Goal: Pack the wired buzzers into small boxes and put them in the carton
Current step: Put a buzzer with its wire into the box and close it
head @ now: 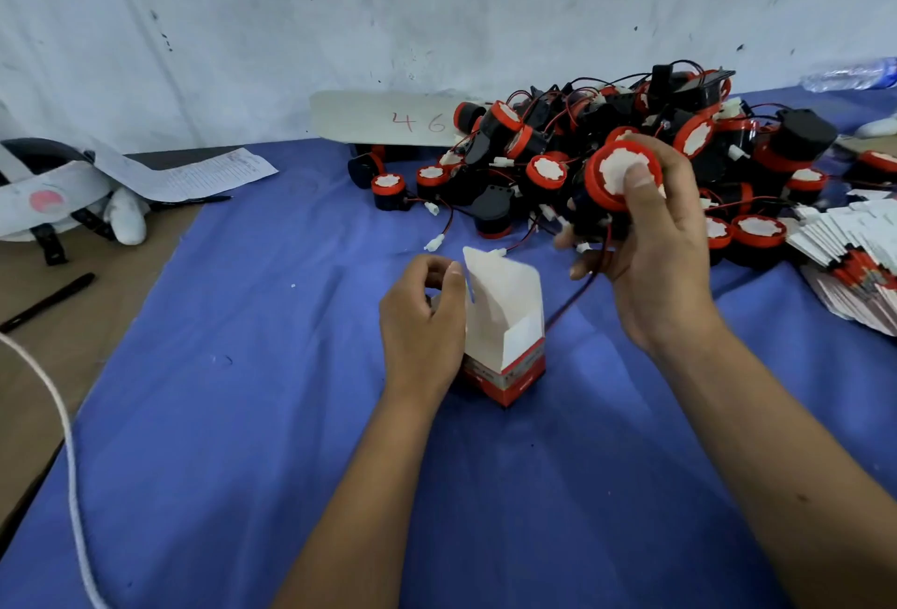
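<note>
On a blue cloth (242,390) spread over the work surface, the left hand (421,324) curls its fingers and thumb round the side of a small red-and-white box (507,331), which stands upright with its white top flaps open. The right hand (648,239) is raised just to the right of the box and above it, gripping a wired buzzer (619,178): the thumb presses on the white face inside the red rim, and the other fingers wrap the black body, with thin red and black wires trailing down from the palm toward the cloth. Behind the hands lies a heap of buzzers (582,147), black with red rims, their wires and white connectors tangled together. A stack of flat unfolded boxes (844,249) fans out at the right edge. A card marked "46" (388,120) leans against the white wall behind the heap. To the left, a white headset (58,193), a printed sheet (194,174) and a black pen (48,302) lie beside the cloth, and a white cable (68,458) curves past them. A plastic bottle (849,74) lies at the far right.
</note>
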{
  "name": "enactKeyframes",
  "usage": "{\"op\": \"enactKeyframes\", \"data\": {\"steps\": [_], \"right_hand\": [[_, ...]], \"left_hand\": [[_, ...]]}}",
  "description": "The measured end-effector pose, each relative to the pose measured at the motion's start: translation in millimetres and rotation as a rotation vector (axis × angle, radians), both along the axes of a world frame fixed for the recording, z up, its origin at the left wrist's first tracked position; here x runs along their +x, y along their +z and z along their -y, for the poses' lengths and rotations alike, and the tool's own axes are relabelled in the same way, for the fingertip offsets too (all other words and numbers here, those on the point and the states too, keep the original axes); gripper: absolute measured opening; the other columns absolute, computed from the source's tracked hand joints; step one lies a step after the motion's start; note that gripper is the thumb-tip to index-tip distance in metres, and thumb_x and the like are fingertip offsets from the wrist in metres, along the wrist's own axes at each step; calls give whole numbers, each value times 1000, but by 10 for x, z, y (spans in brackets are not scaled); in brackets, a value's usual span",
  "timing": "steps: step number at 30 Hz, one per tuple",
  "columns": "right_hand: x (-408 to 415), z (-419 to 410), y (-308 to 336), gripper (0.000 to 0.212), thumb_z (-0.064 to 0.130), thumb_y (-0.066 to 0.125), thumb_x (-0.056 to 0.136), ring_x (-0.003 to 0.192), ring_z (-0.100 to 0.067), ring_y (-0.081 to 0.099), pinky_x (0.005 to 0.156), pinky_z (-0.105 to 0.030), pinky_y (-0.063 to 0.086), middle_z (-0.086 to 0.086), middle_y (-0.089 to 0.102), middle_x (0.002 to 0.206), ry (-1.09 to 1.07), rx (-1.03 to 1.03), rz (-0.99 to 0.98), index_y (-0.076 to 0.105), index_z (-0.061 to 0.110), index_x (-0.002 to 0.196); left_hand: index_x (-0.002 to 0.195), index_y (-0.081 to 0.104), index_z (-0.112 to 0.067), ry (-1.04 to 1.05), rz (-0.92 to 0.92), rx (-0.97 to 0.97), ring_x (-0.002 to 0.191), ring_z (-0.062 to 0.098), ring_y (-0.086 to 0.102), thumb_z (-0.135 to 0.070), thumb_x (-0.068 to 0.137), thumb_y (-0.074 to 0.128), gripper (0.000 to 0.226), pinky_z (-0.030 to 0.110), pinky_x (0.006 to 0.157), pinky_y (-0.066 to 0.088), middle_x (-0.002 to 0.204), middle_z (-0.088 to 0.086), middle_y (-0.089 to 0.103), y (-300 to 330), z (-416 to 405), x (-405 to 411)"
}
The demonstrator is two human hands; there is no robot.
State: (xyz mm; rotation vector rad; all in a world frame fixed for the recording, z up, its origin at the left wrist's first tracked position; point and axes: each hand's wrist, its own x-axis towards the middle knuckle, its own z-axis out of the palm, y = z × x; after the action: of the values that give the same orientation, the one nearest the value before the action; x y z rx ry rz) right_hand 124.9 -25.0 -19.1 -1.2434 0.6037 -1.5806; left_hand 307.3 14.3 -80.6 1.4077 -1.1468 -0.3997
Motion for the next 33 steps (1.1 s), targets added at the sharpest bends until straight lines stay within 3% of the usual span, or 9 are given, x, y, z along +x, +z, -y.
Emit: {"op": "enactKeyframes", "data": {"steps": [4, 9, 11, 13, 16, 20, 24, 28, 33], "right_hand": [[42, -98, 110, 22, 39, 50, 99, 63, -17, 54, 48, -24, 37, 1, 66, 83, -19, 8, -52, 70, 31, 97], [95, -222, 249, 84, 59, 81, 73, 69, -8, 63, 49, -18, 44, -6, 65, 97, 343, 127, 23, 56, 4, 131], [143, -288, 230, 71, 61, 80, 72, 78, -11, 69, 55, -23, 52, -1, 70, 100, 457, 117, -7, 65, 17, 125], [253, -373, 209, 40, 39, 61, 99, 85, -22, 70, 59, -35, 60, -4, 69, 110, 589, 120, 2, 59, 15, 131], [420, -471, 148, 37, 26, 41, 110, 84, -30, 67, 59, -37, 61, -19, 60, 113, 720, 256, -71, 48, 8, 141], [430, -404, 53, 51, 34, 64, 99, 65, -20, 58, 43, -24, 33, -17, 58, 89, 666, 319, -213, 42, 4, 134], [324, -255, -18, 57, 17, 84, 84, 81, -18, 69, 72, -32, 62, -4, 71, 94, 415, 288, -519, 48, 13, 128], [304, -193, -55, 56, 25, 86, 81, 113, -1, 64, 97, -21, 53, 10, 67, 122, 225, -4, -813, 61, 23, 130], [238, -184, 5, 61, 37, 91, 71, 105, -3, 57, 94, -17, 44, 10, 66, 111, -79, -259, -1067, 69, 29, 127]], "left_hand": [[80, 63, -23, 10, 29, 2, 75, 2, 61, -19, 102, 50, 27, 9, 62, 41, 75, -20, 68, -27, 17, 27], [93, 66, -12, 43, 106, -45, 70, 6, 57, -15, 102, 46, 23, 12, 61, 40, 72, -13, 62, -20, 31, 5], [109, 66, -9, 117, 202, -69, 69, 11, 55, -21, 99, 42, 28, 19, 61, 39, 76, -11, 61, -11, 36, -12], [108, 65, -16, 129, 249, -89, 73, 20, 62, -28, 93, 47, 25, 31, 63, 47, 79, -9, 65, 1, 1, -42], [98, 72, -36, -2, 153, -166, 89, 15, 73, -44, 77, 65, 23, 40, 77, 61, 91, -12, 74, 15, -61, -126], [102, 69, -35, 7, 230, -84, 89, 20, 72, -42, 82, 55, 25, 50, 71, 61, 95, -6, 73, -19, -83, -53], [96, 61, -24, 72, 260, -35, 80, 14, 62, -14, 90, 56, 12, 45, 69, 55, 90, -8, 65, 17, -54, -83], [109, 66, -20, 68, 299, -33, 87, 11, 59, -9, 84, 55, 29, 29, 75, 51, 102, -7, 66, 34, -63, -103], [112, 65, -16, 0, 361, -61, 90, 11, 56, -4, 85, 52, 33, 20, 75, 46, 106, -4, 65, 36, -53, -81]]}}
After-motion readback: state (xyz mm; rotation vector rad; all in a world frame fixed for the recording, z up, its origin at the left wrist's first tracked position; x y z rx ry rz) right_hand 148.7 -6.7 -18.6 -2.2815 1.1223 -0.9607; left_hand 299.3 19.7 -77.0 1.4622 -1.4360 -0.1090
